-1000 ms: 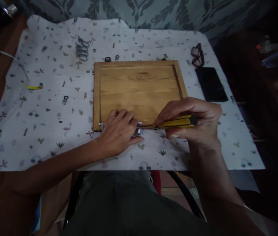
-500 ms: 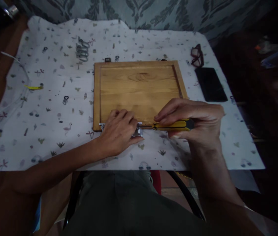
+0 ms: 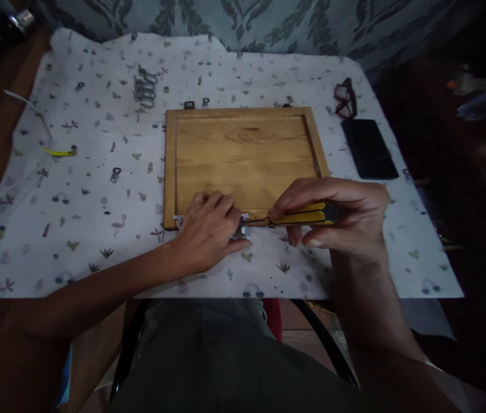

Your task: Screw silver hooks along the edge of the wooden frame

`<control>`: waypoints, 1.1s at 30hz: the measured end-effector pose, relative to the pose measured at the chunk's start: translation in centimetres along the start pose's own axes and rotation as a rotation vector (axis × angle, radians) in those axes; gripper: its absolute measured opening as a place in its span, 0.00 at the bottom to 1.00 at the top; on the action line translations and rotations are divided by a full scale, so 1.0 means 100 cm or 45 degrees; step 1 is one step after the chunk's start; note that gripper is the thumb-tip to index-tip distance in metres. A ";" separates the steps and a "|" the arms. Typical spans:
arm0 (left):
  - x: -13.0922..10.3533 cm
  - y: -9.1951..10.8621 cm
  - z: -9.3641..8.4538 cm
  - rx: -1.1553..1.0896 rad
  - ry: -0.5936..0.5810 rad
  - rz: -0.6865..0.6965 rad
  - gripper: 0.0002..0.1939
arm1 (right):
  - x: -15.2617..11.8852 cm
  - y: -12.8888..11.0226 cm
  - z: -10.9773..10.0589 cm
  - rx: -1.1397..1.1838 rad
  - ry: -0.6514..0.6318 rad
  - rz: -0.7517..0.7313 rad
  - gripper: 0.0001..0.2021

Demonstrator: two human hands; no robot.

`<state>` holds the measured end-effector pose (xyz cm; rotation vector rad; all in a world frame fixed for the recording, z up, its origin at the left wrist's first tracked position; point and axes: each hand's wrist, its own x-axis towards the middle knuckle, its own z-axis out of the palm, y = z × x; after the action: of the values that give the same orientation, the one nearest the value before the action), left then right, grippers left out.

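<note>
A framed wooden panel (image 3: 243, 155) lies flat on the table, its near edge towards me. My left hand (image 3: 208, 229) rests on that edge, fingers curled over a silver metal hinge (image 3: 241, 229) and thumb stretched along its near side. The hand hides much of the hinge. In my right hand (image 3: 333, 212) is a screwdriver (image 3: 305, 217) with a yellow and black handle, gripped between thumb and fingers. Its shaft lies nearly level and points left, with the tip at the hinge beside my left fingers. Whether the tip sits in a screw cannot be made out.
A patterned white cloth (image 3: 96, 241) covers the table. Behind the panel to the left are several grey metal pieces (image 3: 145, 89). Glasses (image 3: 346, 98) and a black phone (image 3: 369, 149) lie at right. A white cable (image 3: 27, 103) with a yellow tag (image 3: 59, 152) runs along the left.
My right hand has shifted its fingers around the screwdriver handle, which has turned and tilted slightly. My left hand, the hinge and the panel stay in place.
</note>
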<state>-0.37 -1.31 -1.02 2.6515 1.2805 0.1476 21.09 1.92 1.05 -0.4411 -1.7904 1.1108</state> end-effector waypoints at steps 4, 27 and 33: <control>0.000 0.000 0.000 0.002 0.010 -0.001 0.24 | -0.001 -0.003 0.000 -0.030 -0.024 0.053 0.14; 0.000 0.000 0.000 -0.002 -0.019 0.001 0.25 | 0.002 -0.001 -0.001 -0.114 -0.059 -0.024 0.18; 0.002 0.001 -0.002 -0.013 -0.029 -0.002 0.25 | 0.001 -0.002 0.001 -0.153 -0.061 -0.051 0.15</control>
<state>-0.26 -1.20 -0.79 2.6358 1.2717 0.1227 20.97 1.88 1.26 -0.4512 -1.9063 0.9971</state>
